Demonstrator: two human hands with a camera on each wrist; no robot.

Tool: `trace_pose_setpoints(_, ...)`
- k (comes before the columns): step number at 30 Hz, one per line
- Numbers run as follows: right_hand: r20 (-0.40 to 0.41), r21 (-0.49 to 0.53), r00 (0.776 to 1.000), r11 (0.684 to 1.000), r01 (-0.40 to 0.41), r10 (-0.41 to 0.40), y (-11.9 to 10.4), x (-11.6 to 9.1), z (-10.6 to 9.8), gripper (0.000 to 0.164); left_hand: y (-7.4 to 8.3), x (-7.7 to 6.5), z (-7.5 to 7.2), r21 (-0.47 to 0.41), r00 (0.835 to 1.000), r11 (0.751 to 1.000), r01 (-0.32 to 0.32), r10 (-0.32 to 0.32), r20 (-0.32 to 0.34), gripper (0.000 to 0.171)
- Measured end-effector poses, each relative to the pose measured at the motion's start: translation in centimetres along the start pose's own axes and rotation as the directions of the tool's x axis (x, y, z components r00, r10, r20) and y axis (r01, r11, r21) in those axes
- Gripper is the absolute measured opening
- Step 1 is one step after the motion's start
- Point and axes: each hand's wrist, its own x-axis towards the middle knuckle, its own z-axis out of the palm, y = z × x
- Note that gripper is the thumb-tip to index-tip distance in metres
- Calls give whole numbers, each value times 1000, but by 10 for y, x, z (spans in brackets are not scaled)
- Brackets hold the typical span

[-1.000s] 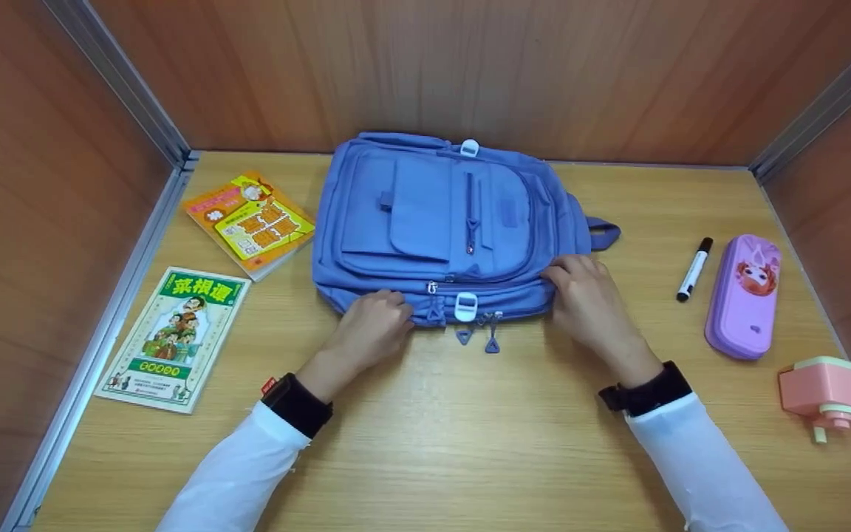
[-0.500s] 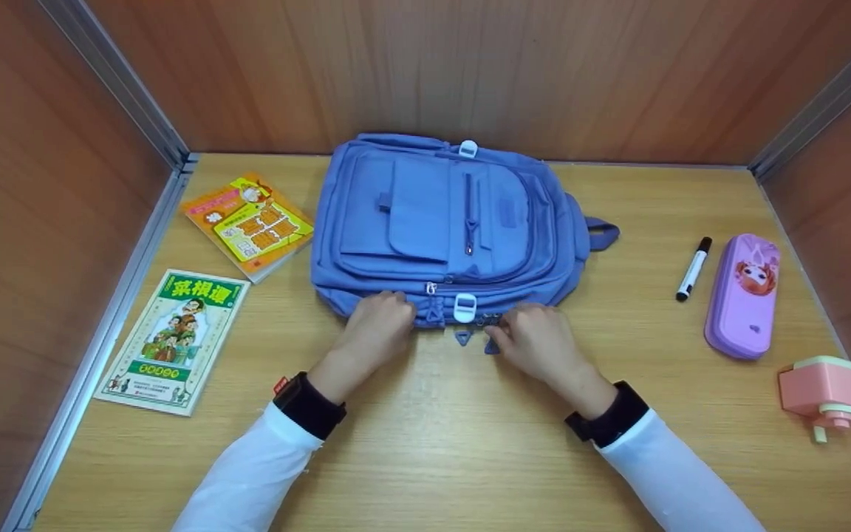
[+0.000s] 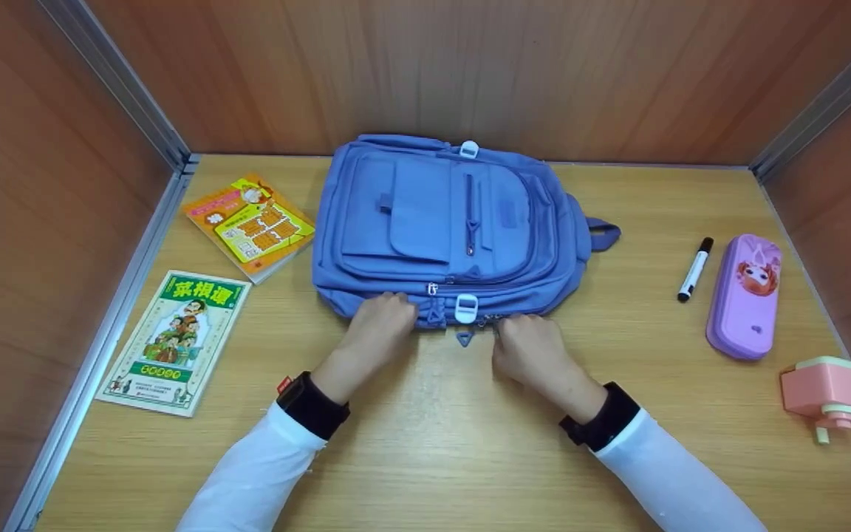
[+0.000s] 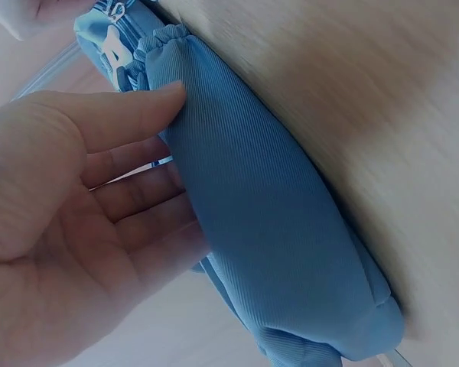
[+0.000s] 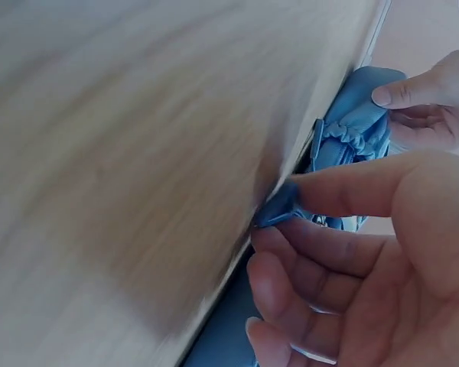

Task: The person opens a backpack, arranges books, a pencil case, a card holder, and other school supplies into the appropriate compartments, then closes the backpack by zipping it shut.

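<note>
A blue backpack [image 3: 422,210] lies on its back, top handle [image 3: 604,234] pointing right. My left hand [image 3: 377,332] holds its near side; in the left wrist view the thumb presses on the ribbed side pocket [image 4: 252,191] while the fingers go behind it. Beside the white buckle [image 3: 466,309], my right hand [image 3: 536,358] pinches a blue zipper pull [image 5: 278,206] between thumb and index finger, as the right wrist view shows. A second triangular pull [image 3: 464,338] hangs free just left of that hand. The head view hides the fingertips of both hands.
An orange book [image 3: 255,225] and a green-and-white book [image 3: 174,343] lie on the left. To the right are a black-and-white marker [image 3: 695,270], a purple pencil case [image 3: 744,299] and a pink pencil sharpener [image 3: 826,391]. Wooden panels [image 3: 470,81] enclose the table.
My right hand has left the backpack's right end, moved left along the near edge and taken hold of a zipper pull. The left hand stays at the side pocket.
</note>
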Motion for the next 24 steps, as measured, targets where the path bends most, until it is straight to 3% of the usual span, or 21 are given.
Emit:
trace_pose_setpoints(15, -2, 167, 994, 980, -110, 112, 31, -17, -25, 15, -8, 0, 7, 80, 996, 993, -88, 88, 0, 19)
trace_pose_setpoints(24, 6, 220, 991, 966, -134, 136, 51, -26, -38, 12, -18, -1, 5, 59, 996, 995, -84, 84, -7, 19)
